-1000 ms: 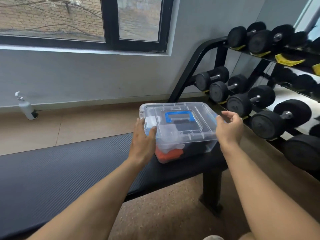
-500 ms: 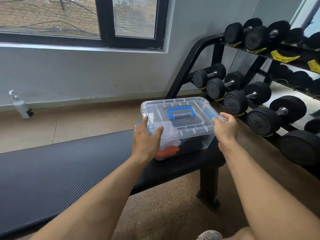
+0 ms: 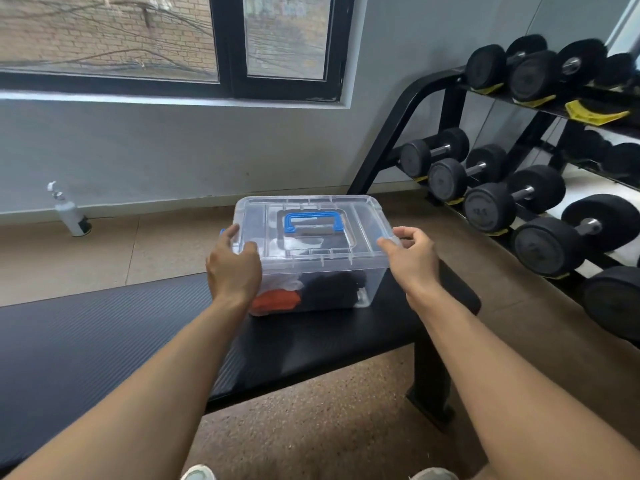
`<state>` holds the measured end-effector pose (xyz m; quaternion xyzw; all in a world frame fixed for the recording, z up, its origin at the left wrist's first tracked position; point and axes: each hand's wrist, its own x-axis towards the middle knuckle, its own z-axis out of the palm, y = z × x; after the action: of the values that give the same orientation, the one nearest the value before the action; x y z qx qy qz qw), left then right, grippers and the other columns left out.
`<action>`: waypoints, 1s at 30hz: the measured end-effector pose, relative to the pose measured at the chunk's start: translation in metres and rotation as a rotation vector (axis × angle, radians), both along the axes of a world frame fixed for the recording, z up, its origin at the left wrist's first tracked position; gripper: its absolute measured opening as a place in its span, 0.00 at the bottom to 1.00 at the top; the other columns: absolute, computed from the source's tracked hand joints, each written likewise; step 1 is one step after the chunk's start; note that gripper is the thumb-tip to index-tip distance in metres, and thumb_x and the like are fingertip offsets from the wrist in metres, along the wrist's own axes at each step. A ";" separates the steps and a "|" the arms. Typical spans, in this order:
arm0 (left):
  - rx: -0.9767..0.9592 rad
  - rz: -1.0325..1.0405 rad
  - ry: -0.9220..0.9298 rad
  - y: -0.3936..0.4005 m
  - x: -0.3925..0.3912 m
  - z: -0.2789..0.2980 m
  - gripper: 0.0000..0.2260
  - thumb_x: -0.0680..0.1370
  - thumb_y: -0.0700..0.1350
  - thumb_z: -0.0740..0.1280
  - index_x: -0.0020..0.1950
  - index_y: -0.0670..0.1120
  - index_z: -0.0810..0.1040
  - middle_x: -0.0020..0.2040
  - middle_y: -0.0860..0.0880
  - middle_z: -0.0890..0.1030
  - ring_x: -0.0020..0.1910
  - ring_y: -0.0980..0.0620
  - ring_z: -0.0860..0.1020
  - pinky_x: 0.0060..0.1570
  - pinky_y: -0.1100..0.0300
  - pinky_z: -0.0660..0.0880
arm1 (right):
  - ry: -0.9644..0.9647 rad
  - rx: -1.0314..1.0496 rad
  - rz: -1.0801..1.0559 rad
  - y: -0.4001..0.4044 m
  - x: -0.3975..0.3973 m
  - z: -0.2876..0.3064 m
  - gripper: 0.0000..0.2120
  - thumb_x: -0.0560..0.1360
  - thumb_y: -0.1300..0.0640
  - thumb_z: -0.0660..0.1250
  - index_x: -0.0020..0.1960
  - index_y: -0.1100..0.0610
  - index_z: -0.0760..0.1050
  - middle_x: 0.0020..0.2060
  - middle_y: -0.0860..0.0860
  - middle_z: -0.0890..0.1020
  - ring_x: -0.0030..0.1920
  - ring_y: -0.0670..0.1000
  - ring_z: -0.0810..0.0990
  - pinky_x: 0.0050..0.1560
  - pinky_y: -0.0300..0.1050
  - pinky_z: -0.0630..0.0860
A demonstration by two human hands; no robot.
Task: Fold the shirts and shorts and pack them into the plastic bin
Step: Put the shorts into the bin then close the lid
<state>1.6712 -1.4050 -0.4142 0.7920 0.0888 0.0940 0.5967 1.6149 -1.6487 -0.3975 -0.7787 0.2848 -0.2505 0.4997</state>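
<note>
The clear plastic bin point(image 3: 311, 268) stands on the black bench, its lid point(image 3: 360, 216) on and the blue handle point(image 3: 313, 220) lying flat. Through the front wall I see folded clothes: an orange piece point(image 3: 277, 299), a white one point(image 3: 285, 280) and a black one point(image 3: 332, 289). My left hand point(image 3: 232, 271) grips the bin's left end, thumb on the lid and fingers round the side by the blue clip. My right hand point(image 3: 412, 258) holds the right end, thumb against the lid's edge and fingers curled over the clip there.
The padded bench point(image 3: 104, 334) runs off to the left, and its leg point(image 3: 429, 386) stands below the bin. A dumbbell rack point(image 3: 519, 202) fills the right side, close to the bin. A spray bottle point(image 3: 69, 213) stands on the floor by the wall. My shoes point(image 3: 197, 472) show at the bottom edge.
My right hand came in from beside the bin and took hold of the lid's right end. My left hand slid from the front left corner round to the left end.
</note>
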 end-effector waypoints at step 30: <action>-0.070 -0.049 -0.099 0.008 0.000 -0.002 0.35 0.77 0.38 0.69 0.80 0.51 0.58 0.76 0.49 0.70 0.73 0.48 0.70 0.68 0.50 0.72 | 0.026 0.424 -0.049 0.002 0.019 -0.011 0.18 0.76 0.52 0.72 0.63 0.56 0.75 0.49 0.51 0.81 0.48 0.50 0.82 0.48 0.45 0.81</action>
<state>1.6716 -1.3965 -0.4160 0.7671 0.0432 0.1153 0.6296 1.6340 -1.6471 -0.4081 -0.6521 0.3563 -0.1867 0.6426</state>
